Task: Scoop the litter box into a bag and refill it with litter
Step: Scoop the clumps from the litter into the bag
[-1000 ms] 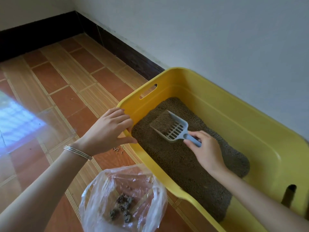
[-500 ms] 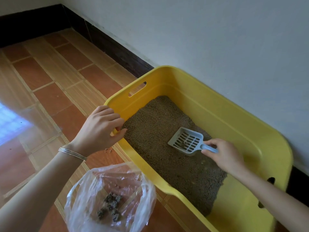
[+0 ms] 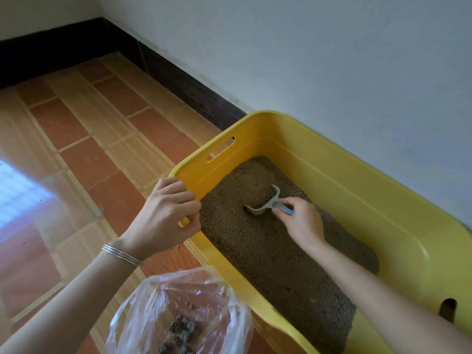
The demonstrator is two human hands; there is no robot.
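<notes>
Nearest, a clear crinkled plastic bag (image 3: 178,312) sits open-mouthed on the floor just beside the near rim of the yellow plastic litter box (image 3: 383,200), with a few dark grey clumps (image 3: 182,328) in its bottom. Left hand (image 3: 163,218), thin silver bangles (image 3: 122,254) on the wrist, grips the box's near rim close to the corner, fingers curled over the edge, thumb on the outer side. Inside the box, brown granular litter (image 3: 268,251) covers most of the base; bare yellow shows at the right end. Right hand (image 3: 301,223) pinches the blue handle of a small grey slotted plastic scoop (image 3: 265,204), whose blade is dug down into the litter around mid-box, towards the slotted handle end. Beyond the box: white wall (image 3: 332,60), dark skirting, terracotta tile floor (image 3: 89,154).

Step in hand looks like digging for another clump. Best to push the blade under, lift level, shake gently so loose grains fall through the slots, and keep the left hand bracing the rim so the box doesn't slide. Carry low over the near rim to the bag; spill risk at the gap.
</notes>
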